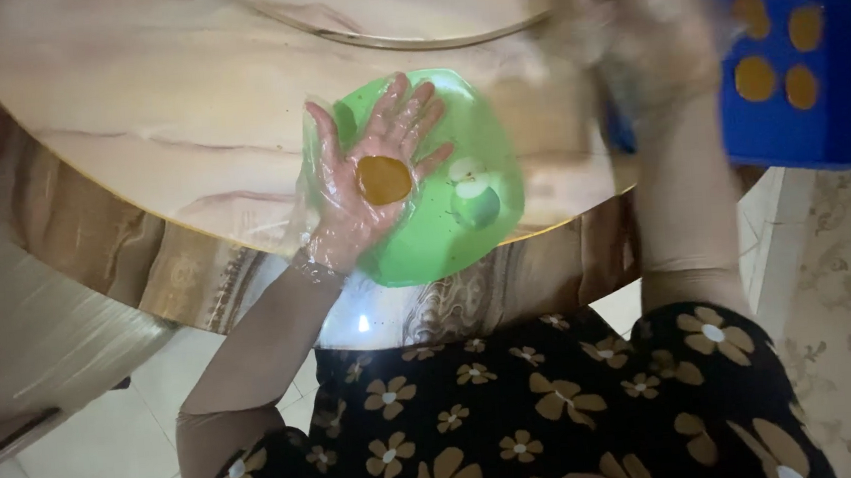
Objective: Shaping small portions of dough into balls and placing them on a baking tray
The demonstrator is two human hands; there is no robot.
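Surface (136, 99) of marbled wood, green plate (465, 236) overhanging its six-o'clock edge, liable to tip off. Left hand (367, 188) gloved, fingers (407, 111) spread flat, brown dough disc (383, 179) loose on palm, could slide. Right hand (631, 35) blurred at one o'clock beside blue tray (837, 130); fingers impossible to read.

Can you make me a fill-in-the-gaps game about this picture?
1. The left hand lies open with a flat brown dough disc on its ____.
2. The plate under that hand is ____ in colour.
3. The blue tray holds ____ round brown pieces.
4. The right hand looks ____ in the picture.

Missing words: palm; green; four; blurred
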